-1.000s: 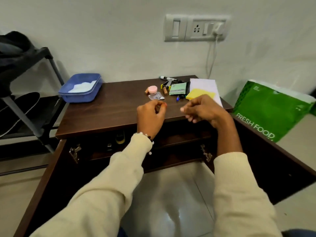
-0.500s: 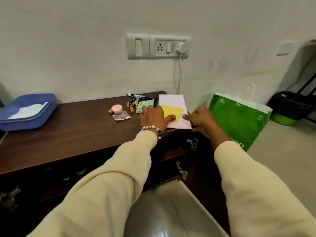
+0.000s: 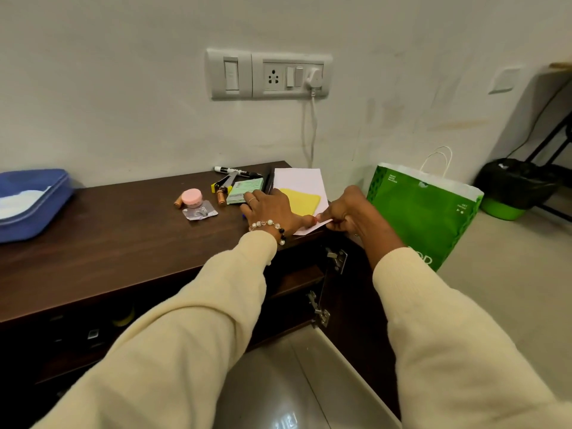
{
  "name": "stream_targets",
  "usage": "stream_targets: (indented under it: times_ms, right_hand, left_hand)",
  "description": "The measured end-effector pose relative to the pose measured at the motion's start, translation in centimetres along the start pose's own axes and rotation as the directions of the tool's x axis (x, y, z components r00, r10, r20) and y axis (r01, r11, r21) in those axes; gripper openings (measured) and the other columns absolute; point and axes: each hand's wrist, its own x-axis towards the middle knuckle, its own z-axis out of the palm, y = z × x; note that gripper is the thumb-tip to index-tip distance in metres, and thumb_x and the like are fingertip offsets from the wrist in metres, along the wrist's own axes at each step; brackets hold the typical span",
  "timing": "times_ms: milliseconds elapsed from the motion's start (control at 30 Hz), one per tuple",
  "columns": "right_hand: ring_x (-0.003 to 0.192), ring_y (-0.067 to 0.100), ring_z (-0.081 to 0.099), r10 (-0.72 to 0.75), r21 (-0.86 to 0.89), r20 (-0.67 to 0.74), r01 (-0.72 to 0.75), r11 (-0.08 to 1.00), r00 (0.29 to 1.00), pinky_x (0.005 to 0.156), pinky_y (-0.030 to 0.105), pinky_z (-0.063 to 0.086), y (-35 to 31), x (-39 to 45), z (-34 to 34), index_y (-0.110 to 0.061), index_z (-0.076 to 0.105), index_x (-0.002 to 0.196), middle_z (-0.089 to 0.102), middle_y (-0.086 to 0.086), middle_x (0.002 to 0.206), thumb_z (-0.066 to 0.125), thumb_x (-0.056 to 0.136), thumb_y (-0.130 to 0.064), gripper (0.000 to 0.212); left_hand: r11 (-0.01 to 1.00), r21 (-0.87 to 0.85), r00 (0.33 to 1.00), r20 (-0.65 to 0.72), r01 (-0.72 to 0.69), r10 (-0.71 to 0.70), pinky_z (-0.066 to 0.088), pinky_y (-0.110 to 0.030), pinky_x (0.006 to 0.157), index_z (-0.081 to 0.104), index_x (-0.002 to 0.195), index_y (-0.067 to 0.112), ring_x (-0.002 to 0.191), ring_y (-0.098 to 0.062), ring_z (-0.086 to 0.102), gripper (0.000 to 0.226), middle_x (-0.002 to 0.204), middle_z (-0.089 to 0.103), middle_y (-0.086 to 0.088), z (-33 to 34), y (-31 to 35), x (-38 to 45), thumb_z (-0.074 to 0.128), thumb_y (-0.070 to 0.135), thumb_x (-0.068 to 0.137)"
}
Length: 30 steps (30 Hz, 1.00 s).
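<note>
A white paper sheet (image 3: 299, 180) lies at the right end of the dark wooden cabinet top (image 3: 123, 243), with a yellow sheet (image 3: 306, 200) on it. My right hand (image 3: 349, 212) pinches the paper's near corner at the cabinet's edge. My left hand (image 3: 270, 210) rests flat on the top beside the yellow sheet. Its fingers reach to a small green box (image 3: 246, 191).
Left of the box are a pink jar (image 3: 192, 197), two batteries (image 3: 221, 197), a blister pack (image 3: 199, 212) and a marker (image 3: 235, 172). A blue tray (image 3: 31, 209) sits far left. The cabinet door (image 3: 356, 292) stands open below. A green paper bag (image 3: 424, 212) stands on the floor at right.
The view swung right. Both hands moved from the middle front of the cabinet top to its right end. The left hand settled by the yellow sheet and the right took the paper's corner.
</note>
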Motion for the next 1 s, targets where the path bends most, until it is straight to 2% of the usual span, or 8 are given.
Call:
stream_targets:
  times_ms: [100, 367, 500, 567, 700, 867, 933, 1000]
  right_hand:
    - [0.076, 0.022, 0.06, 0.066, 0.044, 0.046, -0.068, 0.997, 0.997, 0.046, 0.025, 0.043, 0.1, 0.4, -0.3, -0.006, 0.053, 0.083, 0.062, 0.015, 0.101, 0.07, 0.074, 0.012, 0.027]
    - [0.04, 0.013, 0.041, 0.116, 0.125, 0.02, -0.118, 0.985, 0.993, 0.046, 0.024, 0.039, -0.2, -0.8, -0.6, -0.005, 0.044, 0.066, 0.039, 0.008, 0.059, 0.048, 0.086, 0.013, 0.027]
    - [0.058, 0.02, 0.052, 0.095, 0.154, 0.011, -0.096, 0.983, 0.995, 0.043, 0.022, 0.046, -0.7, -2.0, -0.9, -0.005, 0.047, 0.076, 0.051, 0.011, 0.07, 0.045, 0.087, 0.01, 0.019]
    - [0.061, 0.026, 0.057, 0.093, 0.173, 0.028, -0.096, 0.98, 0.995, 0.042, 0.024, 0.048, -0.7, -2.8, -1.1, -0.002, 0.049, 0.08, 0.056, 0.015, 0.072, 0.042, 0.088, 0.008, 0.015]
    - [0.065, 0.027, 0.06, 0.067, 0.252, 0.056, -0.079, 0.964, 0.996, 0.058, 0.034, 0.053, -0.4, -4.0, -1.9, -0.002, 0.05, 0.077, 0.059, 0.015, 0.076, 0.042, 0.089, 0.01, 0.019]
    - [0.082, 0.028, 0.058, 0.034, 0.375, 0.053, -0.051, 0.926, 0.998, 0.067, 0.047, 0.051, -0.2, -4.7, -3.6, -0.001, 0.046, 0.097, 0.052, 0.013, 0.092, 0.039, 0.092, 0.015, 0.018]
    - [0.082, 0.026, 0.057, 0.026, 0.385, 0.077, -0.054, 0.921, 0.997, 0.073, 0.047, 0.051, 0.1, -5.3, -4.3, 0.0, 0.05, 0.098, 0.052, 0.012, 0.094, 0.038, 0.094, 0.013, 0.018]
    - [0.078, 0.024, 0.057, 0.022, 0.396, 0.094, -0.058, 0.916, 0.995, 0.067, 0.04, 0.056, 0.3, -6.1, -4.9, 0.0, 0.053, 0.092, 0.055, 0.011, 0.091, 0.037, 0.094, 0.013, 0.021]
  left_hand:
    - [0.999, -0.037, 1.0, -0.027, 0.0, -0.001, 0.027, -0.047, 0.101, 0.041, 0.134, 0.009, 0.129, -0.041, 0.029, 0.101, 0.136, 0.037, -0.022, 0.1, 0.1, -0.1, 0.066, 0.076, 0.063]
    - [0.948, -0.28, 0.983, -0.141, -0.152, 0.116, 0.033, -0.042, 0.102, 0.042, 0.133, 0.014, 0.116, -0.038, 0.043, 0.085, 0.128, 0.028, -0.013, 0.2, -0.2, -1.3, 0.078, 0.048, 0.065]
    - [0.829, -0.538, 0.985, -0.151, -0.154, 0.085, 0.029, -0.018, 0.102, 0.045, 0.14, 0.01, 0.121, -0.025, 0.041, 0.081, 0.136, 0.021, -0.01, 0.2, -0.7, -2.0, 0.083, 0.029, 0.071]
    - [0.737, -0.67, 0.991, -0.131, -0.089, 0.001, 0.026, -0.013, 0.1, 0.054, 0.134, 0.009, 0.125, -0.024, 0.038, 0.07, 0.139, 0.023, -0.01, 0.2, -0.6, -2.2, 0.084, 0.022, 0.071]
    - [0.443, -0.896, 0.988, -0.03, 0.039, -0.149, 0.039, -0.024, 0.098, 0.065, 0.12, 0.01, 0.123, -0.027, 0.046, 0.058, 0.137, 0.04, -0.012, 0.4, -0.7, -2.6, 0.087, 0.012, 0.065]
    - [0.229, -0.971, 0.989, -0.101, -0.075, -0.107, 0.04, -0.033, 0.107, 0.068, 0.116, 0.006, 0.124, -0.022, 0.046, 0.052, 0.135, 0.047, -0.006, -0.9, -2.0, -4.3, 0.085, 0.006, 0.067]
    - [0.057, -0.995, 0.992, -0.085, -0.08, -0.098, 0.043, -0.033, 0.105, 0.07, 0.11, 0.005, 0.122, -0.02, 0.051, 0.05, 0.131, 0.05, 0.0, -1.5, -3.1, -5.0, 0.087, 0.011, 0.063]
    - [-0.194, -0.979, 0.996, -0.047, -0.061, -0.075, 0.05, -0.036, 0.099, 0.071, 0.103, -0.001, 0.114, -0.024, 0.059, 0.042, 0.124, 0.058, -0.01, -2.1, -4.2, -5.7, 0.086, 0.011, 0.065]
